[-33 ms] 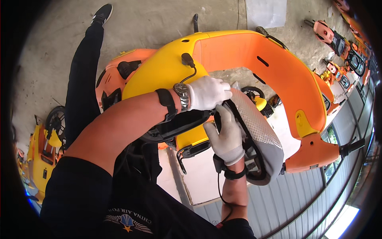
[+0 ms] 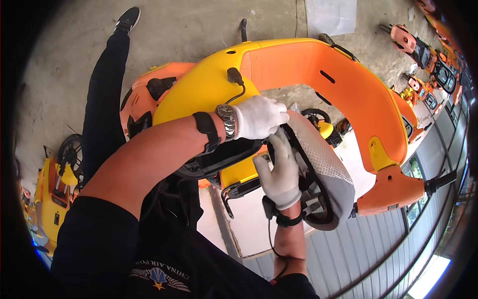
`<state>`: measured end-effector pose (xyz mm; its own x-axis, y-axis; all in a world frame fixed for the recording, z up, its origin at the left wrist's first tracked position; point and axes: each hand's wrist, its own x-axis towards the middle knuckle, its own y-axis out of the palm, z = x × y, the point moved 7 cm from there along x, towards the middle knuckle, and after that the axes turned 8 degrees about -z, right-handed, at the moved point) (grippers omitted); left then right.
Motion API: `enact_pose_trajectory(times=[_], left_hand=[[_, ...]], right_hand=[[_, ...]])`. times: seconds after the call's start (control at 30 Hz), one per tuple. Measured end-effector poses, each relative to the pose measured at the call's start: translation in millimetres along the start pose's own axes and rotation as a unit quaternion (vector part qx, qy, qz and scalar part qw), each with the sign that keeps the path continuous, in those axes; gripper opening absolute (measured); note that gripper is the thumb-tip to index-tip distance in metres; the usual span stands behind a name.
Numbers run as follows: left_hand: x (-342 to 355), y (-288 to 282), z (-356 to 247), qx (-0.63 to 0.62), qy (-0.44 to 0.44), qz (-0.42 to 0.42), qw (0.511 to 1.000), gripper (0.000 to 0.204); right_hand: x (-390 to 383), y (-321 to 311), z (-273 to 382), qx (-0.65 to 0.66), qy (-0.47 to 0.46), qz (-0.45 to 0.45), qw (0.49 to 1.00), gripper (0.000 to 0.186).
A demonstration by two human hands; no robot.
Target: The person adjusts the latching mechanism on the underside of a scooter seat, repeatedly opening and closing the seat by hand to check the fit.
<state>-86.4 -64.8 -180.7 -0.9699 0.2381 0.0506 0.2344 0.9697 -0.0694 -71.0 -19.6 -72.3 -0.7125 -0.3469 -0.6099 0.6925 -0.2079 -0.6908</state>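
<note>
Head view: nearest is the person's dark shirt (image 2: 174,254), with a winged emblem on its front. Both hands wear white gloves and meet at the upper end of a raised scooter seat (image 2: 323,154). At the left hand (image 2: 259,117), below a metal wristwatch (image 2: 225,121), the fingers curl against that end; whether they grasp it cannot be told. The right hand (image 2: 279,174) lies along the underside, thumb spread away from the fingers, whose tips are partly hidden, so their grip cannot be told either. The seat stands tipped on its side between the body and the front shield, its long axis slanting from upper left to lower right, broad end low, its underside facing the person. Its cover is silvery with a diamond texture, turning plain grey at the broad end; the underside is black and ribbed. Left of the seat opens a black tub (image 2: 219,158), its contents too dark and covered to tell. Beyond lie the yellow bodywork (image 2: 199,87), bearing a black plug (image 2: 234,75), and the orange front shield (image 2: 368,114). Farther off, more scooters (image 2: 423,50) stand on the concrete floor (image 2: 184,30).
</note>
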Motion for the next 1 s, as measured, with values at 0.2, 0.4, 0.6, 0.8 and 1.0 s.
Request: enact_pose_trajectory(times=[0.2,0.4,0.6,0.8,1.0], left_hand=[[2,-9,-20,0.073,-0.055,0.016,0.996,0.027],[15,5,-40,0.273,0.009,0.086,0.958,0.018],[28,11,-58,0.332,-0.034,0.142,0.932,0.016],[36,11,-57,0.442,-0.108,0.18,0.872,0.019],[37,9,-65,0.442,-0.062,0.17,0.879,0.02]], right_hand=[[-48,14,-46,0.31,0.277,-0.203,0.887,0.047],[-59,53,-40,0.432,0.274,-0.293,0.808,0.03],[-26,111,-65,0.791,0.199,-0.265,0.515,0.032],[8,124,-88,0.929,0.041,-0.312,0.196,0.017],[9,131,-69,0.913,0.121,-0.316,0.228,0.016]])
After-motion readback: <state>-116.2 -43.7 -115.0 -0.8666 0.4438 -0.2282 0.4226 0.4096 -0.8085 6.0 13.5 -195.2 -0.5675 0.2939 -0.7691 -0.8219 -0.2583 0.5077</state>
